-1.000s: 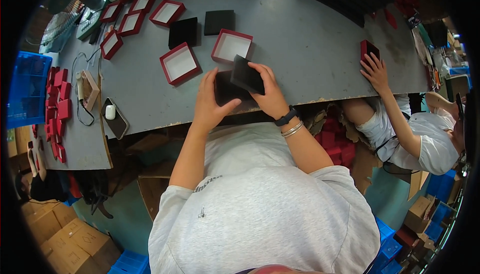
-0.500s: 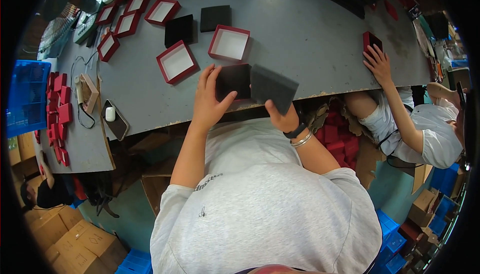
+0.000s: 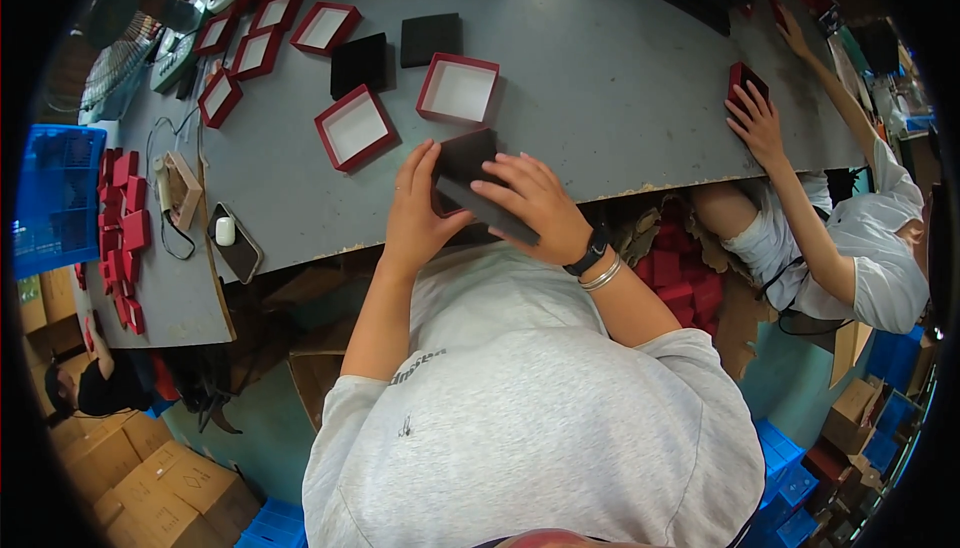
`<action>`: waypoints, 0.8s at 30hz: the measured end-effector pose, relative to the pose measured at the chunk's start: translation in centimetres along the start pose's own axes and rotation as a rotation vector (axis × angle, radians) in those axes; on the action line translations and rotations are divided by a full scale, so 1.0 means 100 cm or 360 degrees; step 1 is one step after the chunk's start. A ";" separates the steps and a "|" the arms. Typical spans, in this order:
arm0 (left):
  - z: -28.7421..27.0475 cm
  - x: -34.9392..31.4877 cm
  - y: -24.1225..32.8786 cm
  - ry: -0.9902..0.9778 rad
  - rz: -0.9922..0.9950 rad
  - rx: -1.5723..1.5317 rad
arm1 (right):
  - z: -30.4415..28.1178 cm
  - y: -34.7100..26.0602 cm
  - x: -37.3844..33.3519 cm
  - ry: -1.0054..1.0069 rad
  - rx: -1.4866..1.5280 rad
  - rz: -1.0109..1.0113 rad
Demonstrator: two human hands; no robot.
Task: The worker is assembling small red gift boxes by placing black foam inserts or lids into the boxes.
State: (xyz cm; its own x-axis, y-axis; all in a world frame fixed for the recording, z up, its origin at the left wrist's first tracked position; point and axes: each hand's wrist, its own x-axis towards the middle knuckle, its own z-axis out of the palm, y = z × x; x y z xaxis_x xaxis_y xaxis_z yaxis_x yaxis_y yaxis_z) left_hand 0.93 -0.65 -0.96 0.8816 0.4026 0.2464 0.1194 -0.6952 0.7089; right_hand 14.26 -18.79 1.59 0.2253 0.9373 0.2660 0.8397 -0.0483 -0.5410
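My left hand (image 3: 412, 210) grips the left side of a dark square box (image 3: 464, 155) near the table's front edge, thumb toward me. Over it, my right hand (image 3: 540, 206) holds a black foam pad (image 3: 488, 212) tilted, its fingers spread across the top face. The pad and the fingers hide much of the box. Just beyond my hands stand two open red box trays with white insides, one on the left (image 3: 356, 128) and one on the right (image 3: 458, 89). Behind them lie two more black pads, one (image 3: 358, 65) nearer and one (image 3: 430, 40) farther.
More red trays (image 3: 256, 52) lie at the far left. A phone (image 3: 238, 253) with a white earbud case rests by the table's left edge, near stacked red boxes (image 3: 133, 230) and a blue crate (image 3: 58, 198). On the right, a co-worker's hand (image 3: 757, 126) rests on a red box.
My right hand has moved left, bringing the foam pad over the box, and its fingers now lie across the pad. The co-worker's other arm has reached forward across the table.
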 end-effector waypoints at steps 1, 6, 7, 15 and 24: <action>0.000 0.001 0.003 -0.0015 0.0014 0.0061 | 0.000 0.001 0.001 0.0185 0.0081 0.0071; 0.001 0.002 0.007 -0.0046 -0.0027 0.0058 | 0.007 0.008 0.008 0.0470 0.0399 0.0281; 0.001 0.002 0.006 -0.0027 -0.0010 0.0040 | 0.009 0.010 0.009 0.0474 0.0397 0.0284; 0.001 0.002 0.004 -0.0019 -0.0032 0.0021 | 0.023 0.001 0.012 0.0540 0.0155 0.0232; 0.005 0.000 -0.014 0.0018 0.0096 0.0051 | 0.009 -0.012 -0.001 0.0122 -0.0249 0.0119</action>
State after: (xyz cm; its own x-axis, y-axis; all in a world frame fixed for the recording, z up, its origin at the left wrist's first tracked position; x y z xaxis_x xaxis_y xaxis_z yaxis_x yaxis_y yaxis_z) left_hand 0.98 -0.03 -2.30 0.8824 0.3661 0.2956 0.0808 -0.7368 0.6712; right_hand 12.74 -18.53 1.52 0.3220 0.9002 0.2932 0.8845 -0.1757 -0.4322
